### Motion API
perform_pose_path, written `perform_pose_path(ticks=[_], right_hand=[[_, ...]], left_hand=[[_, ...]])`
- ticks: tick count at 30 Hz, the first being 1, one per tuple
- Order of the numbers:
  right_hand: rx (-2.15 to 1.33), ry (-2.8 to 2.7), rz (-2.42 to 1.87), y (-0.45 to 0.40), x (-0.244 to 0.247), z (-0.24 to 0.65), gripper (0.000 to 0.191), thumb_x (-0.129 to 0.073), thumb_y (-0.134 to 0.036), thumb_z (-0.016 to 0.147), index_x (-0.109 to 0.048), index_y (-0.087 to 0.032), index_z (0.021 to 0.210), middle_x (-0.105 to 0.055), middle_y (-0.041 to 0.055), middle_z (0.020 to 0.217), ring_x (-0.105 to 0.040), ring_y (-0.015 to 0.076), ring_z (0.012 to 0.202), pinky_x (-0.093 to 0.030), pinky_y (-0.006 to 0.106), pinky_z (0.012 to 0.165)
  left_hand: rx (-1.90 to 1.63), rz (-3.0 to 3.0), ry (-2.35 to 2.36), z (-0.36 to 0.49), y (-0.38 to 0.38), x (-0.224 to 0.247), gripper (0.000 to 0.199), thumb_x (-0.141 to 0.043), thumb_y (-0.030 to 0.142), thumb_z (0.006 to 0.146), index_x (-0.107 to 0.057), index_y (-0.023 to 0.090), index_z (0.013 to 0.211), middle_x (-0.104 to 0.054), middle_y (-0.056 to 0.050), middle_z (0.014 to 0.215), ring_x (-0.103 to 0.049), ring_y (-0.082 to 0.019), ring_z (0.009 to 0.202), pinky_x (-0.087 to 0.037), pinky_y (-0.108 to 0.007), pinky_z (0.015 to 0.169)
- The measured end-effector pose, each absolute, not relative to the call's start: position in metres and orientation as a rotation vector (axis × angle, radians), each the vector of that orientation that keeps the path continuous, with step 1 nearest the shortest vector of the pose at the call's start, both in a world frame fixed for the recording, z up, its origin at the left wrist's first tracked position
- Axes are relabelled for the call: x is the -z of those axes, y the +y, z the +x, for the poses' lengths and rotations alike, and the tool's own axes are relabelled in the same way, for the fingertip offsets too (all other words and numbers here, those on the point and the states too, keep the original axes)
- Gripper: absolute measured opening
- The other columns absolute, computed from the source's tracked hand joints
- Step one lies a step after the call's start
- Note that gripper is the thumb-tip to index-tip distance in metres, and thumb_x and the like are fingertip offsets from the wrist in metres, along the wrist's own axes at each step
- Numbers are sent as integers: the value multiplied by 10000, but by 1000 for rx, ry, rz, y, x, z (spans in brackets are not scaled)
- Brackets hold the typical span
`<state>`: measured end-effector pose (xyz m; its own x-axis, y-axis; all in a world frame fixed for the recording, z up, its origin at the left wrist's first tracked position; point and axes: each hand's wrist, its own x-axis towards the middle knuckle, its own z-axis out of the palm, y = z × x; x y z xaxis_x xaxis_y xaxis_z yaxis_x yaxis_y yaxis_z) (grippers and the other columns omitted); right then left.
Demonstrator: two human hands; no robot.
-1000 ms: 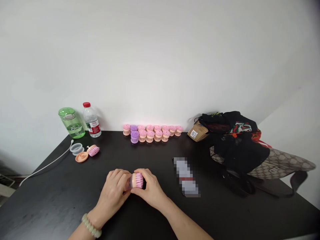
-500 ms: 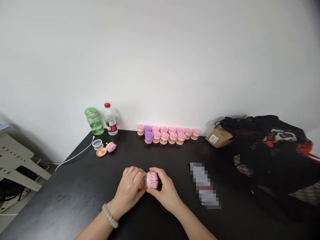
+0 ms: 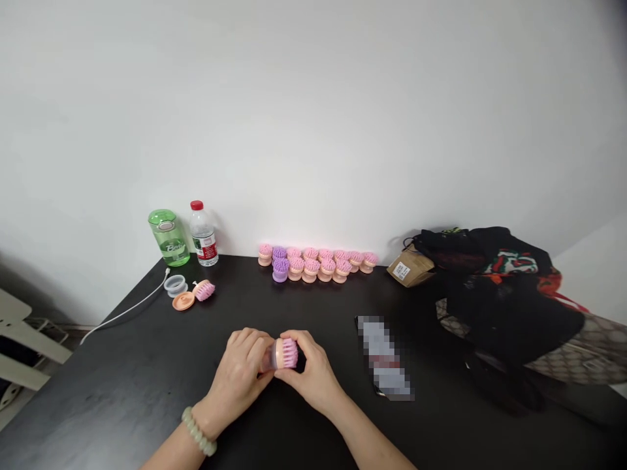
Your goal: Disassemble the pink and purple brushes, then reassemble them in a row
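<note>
Between my two hands lies a small round scrub brush (image 3: 289, 353) on its side, pink bristles facing right. My left hand (image 3: 241, 367) wraps round its clear body, hiding the base. My right hand (image 3: 309, 371) grips the peach rim by the bristles with thumb and fingers. Farther off at the left are loose parts: a translucent ring (image 3: 175, 285), a peach disc (image 3: 183, 301) and a pink bristle head (image 3: 204, 290). Two rows of similar brushes, mostly pink (image 3: 310, 269) with two purple ones (image 3: 281, 269), stand bristles up along the wall.
A green bottle (image 3: 169, 239) and a red-capped water bottle (image 3: 203, 236) stand at the back left near a white cable (image 3: 128, 309). On the right lie a blurred-out phone-like object (image 3: 385, 358), a brown paper packet (image 3: 409, 266) and a black bag (image 3: 504, 307).
The view has shifted a little, so the table's things appear farther left. Both hands keep the same hold on the brush.
</note>
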<state>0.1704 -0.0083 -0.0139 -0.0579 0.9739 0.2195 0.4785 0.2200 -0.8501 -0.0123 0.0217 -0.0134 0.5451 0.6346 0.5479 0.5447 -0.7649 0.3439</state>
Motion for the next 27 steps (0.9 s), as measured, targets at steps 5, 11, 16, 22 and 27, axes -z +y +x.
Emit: perform_pose_path(ticks=[5, 11, 16, 22, 27], right_hand=[[-730, -1735, -1279, -9, 8, 173, 483, -709, 34, 615, -602, -257, 985, -648, 3, 1040, -617, 217, 1007, -507, 360, 896], [-729, -1825, -1123, -9, 11, 178, 449, -652, 35, 650, -609, -257, 988, -627, 18, 1058, -619, 207, 1006, -512, 349, 895], [-805, -1914, -976, -12, 5, 181, 363, -628, -12, 754, -618, -270, 1008, -628, 31, 1090, -629, 193, 1000, -511, 328, 883], [-874, -1734, -1055, -7, 5, 191, 382, -726, -83, 701, -594, -263, 1012, -625, 38, 1122, -625, 220, 1047, -504, 345, 912], [-970, -1446, -1250, 3, 25, 199, 442, -715, -227, 736, -551, -256, 1145, -639, 46, 1105, -661, 226, 977, -549, 359, 856]], left_hand=[[-922, 2523, 1037, -15, 25, 14, 300, -730, 195, 801, -562, 212, 1048, -666, -41, 957, -610, -236, 839, -466, -376, 747], [-718, 2283, 1029, -18, 22, -2, 384, -742, 195, 761, -606, 227, 1118, -669, -42, 1010, -614, -237, 911, -487, -379, 810], [-407, 1787, 845, -36, 31, -10, 472, -812, 242, 661, -659, 203, 1106, -667, 16, 864, -590, -156, 744, -467, -266, 677], [-331, 1326, 579, -52, 38, -7, 573, -851, 306, 661, -639, 185, 1179, -681, -10, 871, -613, -140, 763, -465, -254, 692], [-494, 1275, 599, -52, 34, -15, 572, -862, 288, 670, -637, 214, 1191, -679, -26, 937, -634, -163, 857, -470, -287, 776]])
